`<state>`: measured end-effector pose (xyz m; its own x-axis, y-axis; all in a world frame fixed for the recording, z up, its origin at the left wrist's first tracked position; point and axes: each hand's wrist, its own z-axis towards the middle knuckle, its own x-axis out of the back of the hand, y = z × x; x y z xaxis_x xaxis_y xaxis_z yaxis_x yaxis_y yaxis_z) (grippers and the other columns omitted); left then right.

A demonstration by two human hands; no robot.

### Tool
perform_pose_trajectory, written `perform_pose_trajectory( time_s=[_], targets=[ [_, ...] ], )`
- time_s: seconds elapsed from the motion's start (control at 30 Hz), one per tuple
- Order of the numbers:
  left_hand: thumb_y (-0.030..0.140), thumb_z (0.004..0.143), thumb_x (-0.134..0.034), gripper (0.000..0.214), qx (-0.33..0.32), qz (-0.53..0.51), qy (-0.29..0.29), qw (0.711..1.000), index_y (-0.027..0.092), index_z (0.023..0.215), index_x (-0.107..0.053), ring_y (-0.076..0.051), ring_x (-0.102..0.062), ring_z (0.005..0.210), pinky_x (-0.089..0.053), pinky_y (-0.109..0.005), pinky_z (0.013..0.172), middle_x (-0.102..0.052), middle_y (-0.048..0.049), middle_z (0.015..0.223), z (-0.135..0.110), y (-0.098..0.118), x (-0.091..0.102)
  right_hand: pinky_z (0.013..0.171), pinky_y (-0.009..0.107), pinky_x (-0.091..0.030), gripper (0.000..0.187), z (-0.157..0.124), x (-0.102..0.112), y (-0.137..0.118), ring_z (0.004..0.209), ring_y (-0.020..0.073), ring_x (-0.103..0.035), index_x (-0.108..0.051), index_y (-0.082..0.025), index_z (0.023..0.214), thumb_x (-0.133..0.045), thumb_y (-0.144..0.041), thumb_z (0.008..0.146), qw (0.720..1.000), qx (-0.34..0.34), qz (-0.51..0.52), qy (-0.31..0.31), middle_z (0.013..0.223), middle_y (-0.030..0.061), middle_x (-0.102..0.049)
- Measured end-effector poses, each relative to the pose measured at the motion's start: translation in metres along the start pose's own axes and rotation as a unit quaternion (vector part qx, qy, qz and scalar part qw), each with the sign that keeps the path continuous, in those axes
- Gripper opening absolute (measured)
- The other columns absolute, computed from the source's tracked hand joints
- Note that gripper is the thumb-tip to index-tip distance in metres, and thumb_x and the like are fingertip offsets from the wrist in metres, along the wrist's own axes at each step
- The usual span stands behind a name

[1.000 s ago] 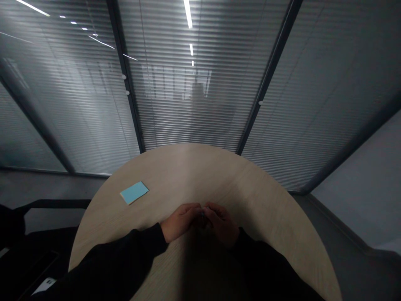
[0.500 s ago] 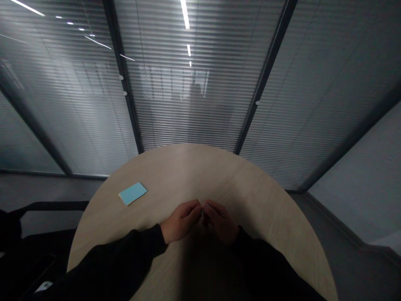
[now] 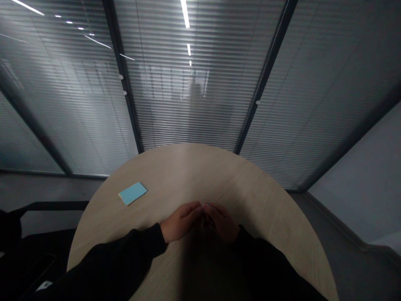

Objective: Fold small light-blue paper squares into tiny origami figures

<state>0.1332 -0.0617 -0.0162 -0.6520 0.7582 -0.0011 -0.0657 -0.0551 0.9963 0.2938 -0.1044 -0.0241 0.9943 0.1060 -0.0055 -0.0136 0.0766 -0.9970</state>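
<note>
My left hand (image 3: 182, 220) and my right hand (image 3: 222, 221) meet fingertip to fingertip over the near half of a round wooden table (image 3: 194, 171). Both are closed, with thumbs pressed against curled fingers. Whatever is pinched between them, if anything, is too small and dark to make out. A tiny pale glint shows at the right fingertips. To the left of my hands, a light blue pad of paper (image 3: 133, 193) lies flat on the tabletop, touched by neither hand.
A black chair (image 3: 56, 205) with an armrest stands at the table's left edge. Beyond the table rise glass panels with horizontal blinds (image 3: 188, 117) and dark frames. A pale wall (image 3: 369, 179) is on the right. My shadow darkens the near tabletop.
My fingertips have shifted slightly, the right index finger and thumb most visibly, and a small glint now shows there. The blue pad has not moved.
</note>
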Motion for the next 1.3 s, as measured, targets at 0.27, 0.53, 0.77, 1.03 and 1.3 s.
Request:
perform_pose_trajectory(
  time_s=[0.27, 0.53, 0.77, 1.03, 1.3],
  targets=[
    [0.037, 0.095, -0.042, 0.034, -0.077, 0.179, -0.003, 0.981, 0.014, 0.078, -0.061, -0.012, -0.049, 0.063, -0.038, -0.023, 0.059, -0.058, -0.0008, 0.07, -0.004, 0.008, 0.004, 0.057, 0.025, -0.037, 0.029, -0.002, 0.007, -0.007, 0.058, 0.0121, -0.044, -0.049, -0.019, 0.065, -0.05, -0.039, 0.086, 0.994, 0.062, -0.091, -0.029, 0.06, -0.0029, -0.047],
    [0.031, 0.089, -0.053, 0.021, -0.081, 0.27, 0.053, 0.958, 0.015, 0.077, -0.06, -0.011, -0.045, 0.059, -0.034, -0.021, 0.054, -0.053, 0.0016, 0.064, -0.004, 0.006, 0.009, 0.053, 0.023, -0.035, 0.017, -0.002, 0.014, -0.009, 0.055, 0.0104, -0.046, -0.057, -0.018, 0.071, -0.057, -0.032, 0.081, 0.975, 0.108, -0.196, -0.003, 0.061, -0.0039, -0.049],
    [0.019, 0.083, -0.056, 0.007, -0.101, 0.315, 0.073, 0.941, 0.017, 0.079, -0.061, -0.012, -0.047, 0.062, -0.034, -0.022, 0.056, -0.057, 0.0002, 0.07, -0.006, 0.008, 0.009, 0.058, 0.024, -0.045, 0.009, -0.001, 0.015, -0.007, 0.064, 0.0141, -0.059, -0.062, -0.019, 0.077, -0.057, -0.027, 0.08, 0.962, 0.121, -0.244, 0.029, 0.073, 0.0007, -0.064],
    [0.023, 0.088, -0.053, 0.012, -0.109, 0.309, 0.064, 0.943, 0.017, 0.081, -0.06, -0.012, -0.047, 0.063, -0.034, -0.023, 0.057, -0.056, 0.0, 0.071, -0.006, 0.011, 0.008, 0.063, 0.029, -0.048, 0.013, 0.002, 0.031, -0.012, 0.065, 0.017, -0.062, -0.066, -0.018, 0.074, -0.06, -0.03, 0.078, 0.955, 0.107, -0.277, 0.026, 0.071, 0.0024, -0.068],
    [0.043, 0.092, -0.054, 0.029, -0.056, 0.169, 0.119, 0.977, 0.015, 0.085, -0.059, -0.011, -0.041, 0.058, -0.031, -0.022, 0.054, -0.051, 0.0022, 0.065, -0.001, 0.003, 0.017, 0.063, 0.029, -0.049, 0.026, 0.004, 0.052, -0.015, 0.068, 0.0164, -0.06, -0.063, -0.018, 0.085, -0.065, -0.042, 0.075, 0.988, 0.043, -0.121, 0.081, 0.078, 0.0041, -0.067]
  ],
)
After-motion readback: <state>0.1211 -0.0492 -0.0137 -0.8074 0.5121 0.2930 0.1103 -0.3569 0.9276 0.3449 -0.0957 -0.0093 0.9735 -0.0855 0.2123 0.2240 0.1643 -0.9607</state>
